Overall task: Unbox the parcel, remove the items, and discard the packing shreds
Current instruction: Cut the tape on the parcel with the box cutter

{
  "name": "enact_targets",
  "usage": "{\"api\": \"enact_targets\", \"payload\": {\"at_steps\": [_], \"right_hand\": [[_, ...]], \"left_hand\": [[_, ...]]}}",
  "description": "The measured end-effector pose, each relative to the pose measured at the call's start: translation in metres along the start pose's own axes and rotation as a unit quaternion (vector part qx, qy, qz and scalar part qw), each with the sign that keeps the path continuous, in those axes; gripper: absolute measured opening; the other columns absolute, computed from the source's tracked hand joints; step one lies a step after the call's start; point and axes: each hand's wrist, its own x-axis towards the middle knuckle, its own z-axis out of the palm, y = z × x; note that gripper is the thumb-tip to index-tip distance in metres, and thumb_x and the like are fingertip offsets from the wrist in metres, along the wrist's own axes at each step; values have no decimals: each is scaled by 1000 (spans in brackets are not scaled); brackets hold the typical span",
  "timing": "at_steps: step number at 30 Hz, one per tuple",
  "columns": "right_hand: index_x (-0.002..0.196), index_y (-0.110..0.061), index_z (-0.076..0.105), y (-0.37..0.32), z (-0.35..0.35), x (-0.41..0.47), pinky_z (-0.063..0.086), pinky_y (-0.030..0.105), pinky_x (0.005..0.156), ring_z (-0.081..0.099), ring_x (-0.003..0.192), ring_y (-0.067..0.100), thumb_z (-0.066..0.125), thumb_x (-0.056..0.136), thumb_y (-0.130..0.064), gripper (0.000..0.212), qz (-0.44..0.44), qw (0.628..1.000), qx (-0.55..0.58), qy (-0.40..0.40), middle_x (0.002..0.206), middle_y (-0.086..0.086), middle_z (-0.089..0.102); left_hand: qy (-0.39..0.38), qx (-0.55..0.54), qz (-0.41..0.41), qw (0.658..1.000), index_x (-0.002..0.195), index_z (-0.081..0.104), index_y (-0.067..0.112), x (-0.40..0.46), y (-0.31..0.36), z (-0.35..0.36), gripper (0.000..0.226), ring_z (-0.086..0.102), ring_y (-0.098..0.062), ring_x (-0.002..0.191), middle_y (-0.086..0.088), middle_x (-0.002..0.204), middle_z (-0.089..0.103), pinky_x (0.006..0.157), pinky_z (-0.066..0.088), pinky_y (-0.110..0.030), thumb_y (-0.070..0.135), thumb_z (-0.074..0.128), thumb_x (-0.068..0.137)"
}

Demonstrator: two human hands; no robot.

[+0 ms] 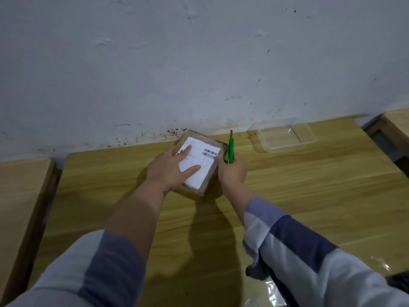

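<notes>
A small brown cardboard parcel (pixel 209 176) with a white barcode label lies closed on the wooden table (pixel 309 185), near the wall. My left hand (pixel 171 168) rests flat on top of the parcel, fingers spread over the label. At the parcel's right edge, my right hand (pixel 232 171) is closed around a green utility knife (pixel 230 149), whose blade end points up and away from me. The parcel's contents are hidden.
An empty clear plastic container (pixel 282 136) sits on the table at the back right, against the white wall. Other wooden tables stand at the far left (pixel 20 196) and far right (pixel 396 122). Clear plastic film (pixel 272 291) lies at the near right edge.
</notes>
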Motion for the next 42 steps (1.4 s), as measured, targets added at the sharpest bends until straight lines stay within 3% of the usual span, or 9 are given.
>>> {"api": "enact_targets", "payload": {"at_steps": [4,7,11,15,18,22,30,37,42], "right_hand": [[105,-11,63,-13,-5,19,50,36,79,59,85,27,64,86,-25,23,-17,997,-55,-58,97,10,66],[119,-11,58,-20,-7,23,49,33,76,56,87,24,66,85,-23,37,-21,991,-77,-105,104,11,64],[136,-14,38,-18,-14,23,50,39,86,56,101,28,63,87,-25,57,-19,992,-57,-112,117,9,57],[136,-19,35,-13,-30,19,47,32,54,53,56,20,41,98,-27,40,7,990,-49,-128,81,5,55],[142,-25,29,-7,-37,17,47,30,47,51,47,18,32,100,-20,43,4,988,-60,-142,85,7,56],[142,-36,28,-4,-37,12,53,38,55,53,57,23,33,100,-17,47,-63,979,-125,-147,88,7,56],[141,-25,34,3,-34,21,39,24,59,39,63,4,34,96,-15,46,-86,971,-118,-191,76,-16,37],[140,-25,36,-5,-35,21,39,28,50,45,56,16,32,95,-13,47,-79,964,-151,-203,71,-3,44],[144,-26,30,-18,-43,19,42,29,47,52,65,25,33,95,-9,53,-77,945,-232,-218,97,10,51]], "left_hand": [[32,-36,-37,998,146,17,45,-20,7,10,73,27,-27,139,-5,154,20,104,38,-41,74,37,82],[57,-58,-66,994,148,17,41,-37,14,16,74,26,-26,138,-8,152,22,101,39,-39,72,37,84],[79,-85,-102,988,149,14,39,-49,25,29,76,19,-28,141,-10,154,18,103,37,-43,72,35,84],[66,-90,-123,986,150,11,39,-54,35,32,76,13,-29,144,-10,157,10,106,33,-44,71,34,85],[80,-48,-105,990,150,9,36,-55,35,32,74,3,-27,148,-6,161,-4,115,16,-48,70,29,87],[79,29,-3,996,151,4,31,-48,34,26,73,-16,-17,147,0,160,-14,116,-8,-50,67,21,90],[11,62,59,996,151,-5,34,-42,34,29,109,-19,-14,146,2,160,-17,117,-12,-52,91,28,65],[26,70,73,994,151,-5,32,-42,32,32,116,-18,-15,146,1,160,-16,117,-11,-52,95,26,59],[30,70,74,994,151,-4,32,-42,32,32,114,-17,-14,146,2,160,-15,117,-11,-51,95,23,59]]}}
